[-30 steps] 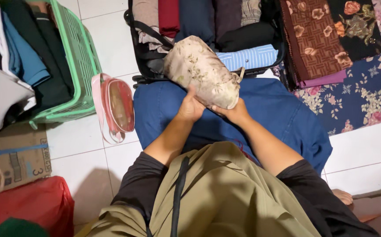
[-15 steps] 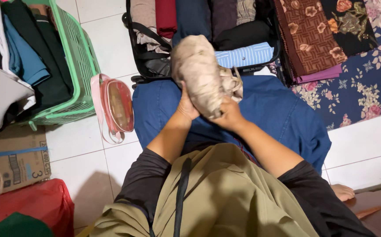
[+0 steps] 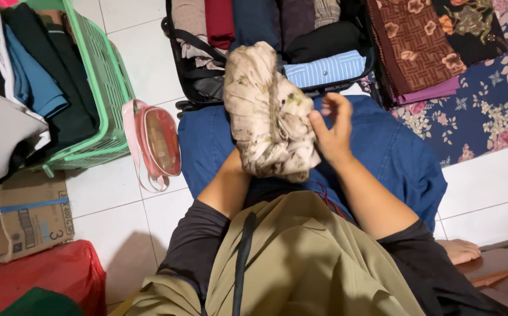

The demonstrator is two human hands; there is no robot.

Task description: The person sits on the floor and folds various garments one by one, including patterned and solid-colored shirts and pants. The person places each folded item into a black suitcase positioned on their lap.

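Note:
A rolled beige cloth bundle with a faint floral print (image 3: 268, 114) stands on end over my lap, above a blue denim garment (image 3: 377, 146). My left hand is almost wholly hidden under and behind the bundle and holds it up; only the left forearm (image 3: 226, 182) shows. My right hand (image 3: 331, 129) is at the bundle's right side, fingers spread, fingertips touching its folds. Just beyond the bundle lies an open black suitcase (image 3: 179, 58) packed with rolled and folded clothes, a blue striped shirt (image 3: 324, 70) at its near edge.
A green plastic laundry basket (image 3: 105, 76) full of folded clothes stands at the left. A pink transparent pouch (image 3: 154, 140) lies on the white tiles beside it. A cardboard box (image 3: 20, 216) and red bag (image 3: 37, 275) sit lower left. Folded patterned fabrics (image 3: 418, 47) lie on a floral cloth at right.
The bundle has turned from lying slanted to standing on end. My right hand has come off its underside and opened at its right side. My left hand has slipped beneath it.

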